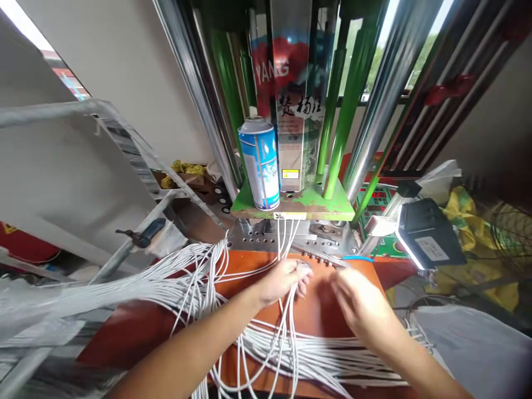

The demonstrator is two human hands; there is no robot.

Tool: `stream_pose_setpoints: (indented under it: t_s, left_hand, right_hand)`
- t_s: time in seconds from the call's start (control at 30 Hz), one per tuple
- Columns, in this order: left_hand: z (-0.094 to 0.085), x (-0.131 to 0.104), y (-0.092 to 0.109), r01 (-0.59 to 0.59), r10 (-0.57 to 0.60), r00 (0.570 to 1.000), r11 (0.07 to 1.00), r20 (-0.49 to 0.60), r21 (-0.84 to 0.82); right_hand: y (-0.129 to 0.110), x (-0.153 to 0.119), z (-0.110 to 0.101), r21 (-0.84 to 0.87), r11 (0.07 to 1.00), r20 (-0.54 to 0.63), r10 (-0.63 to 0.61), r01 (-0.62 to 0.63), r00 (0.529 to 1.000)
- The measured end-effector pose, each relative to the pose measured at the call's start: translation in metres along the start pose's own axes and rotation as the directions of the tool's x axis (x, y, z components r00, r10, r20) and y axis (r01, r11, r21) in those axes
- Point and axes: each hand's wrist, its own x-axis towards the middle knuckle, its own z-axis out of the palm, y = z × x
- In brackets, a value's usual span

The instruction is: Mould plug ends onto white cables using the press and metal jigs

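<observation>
My left hand (286, 280) is closed around a few white cables (292, 316) that hang down from it over the orange tabletop. Other white cables (282, 235) run from the hand up to the lower part of the press. My right hand (359, 296), smeared by motion, is to the right with its fingers curled. It is close to one end of a narrow metal strip (320, 256) with small fittings along it. Whether the right fingers hold anything is unclear. A blue cord (357, 258) lies beside the strip.
A green press plate (328, 208) carries a blue and white spray can (260, 166). Bundled white cables (166, 280) spread from the left and across the orange tabletop (320, 310). A lit lamp (430, 233) and a control panel (376, 199) stand at right.
</observation>
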Motion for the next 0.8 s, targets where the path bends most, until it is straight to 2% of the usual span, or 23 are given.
stream_pose_setpoints:
  t_s: [0.1, 0.17, 0.3, 0.4, 0.5, 0.63, 0.8]
  left_hand:
    - [-0.01, -0.011, -0.004, 0.013, -0.015, 0.997, 1.0, -0.078, -0.016]
    - [-0.009, -0.011, -0.003, 0.034, -0.035, 0.996, 0.999, -0.079, -0.009]
    - [-0.006, -0.008, -0.004, 0.093, -0.093, 0.995, 0.996, -0.044, -0.01]
    - [-0.005, -0.009, -0.004, 0.155, -0.155, 0.988, 0.988, -0.002, -0.014]
    - [-0.004, -0.012, -0.001, 0.195, -0.195, 0.98, 0.98, 0.021, 0.027]
    - [-0.001, -0.014, 0.002, 0.232, -0.233, 0.972, 0.966, 0.0, 0.116]
    - [0.003, -0.013, 0.005, 0.227, -0.224, 0.974, 0.951, -0.04, 0.208]
  right_hand:
    - [0.02, 0.03, 0.009, -0.267, 0.959, 0.032, 0.107, -0.094, 0.994]
    - [0.025, 0.039, 0.013, -0.305, 0.946, 0.042, 0.128, -0.11, 0.991]
    - [0.015, 0.027, 0.018, -0.174, 0.98, 0.043, 0.102, -0.093, 0.994]
    - [0.002, 0.013, 0.027, -0.072, 0.99, 0.117, 0.125, -0.117, 0.985]
    - [-0.003, 0.008, 0.039, -0.013, 0.996, 0.195, 0.094, -0.094, 0.976]
    - [-0.003, 0.011, 0.045, 0.027, 0.999, 0.22, 0.036, -0.043, 0.975]
    - [-0.004, 0.013, 0.041, 0.078, 0.997, 0.208, -0.042, 0.027, 0.977]
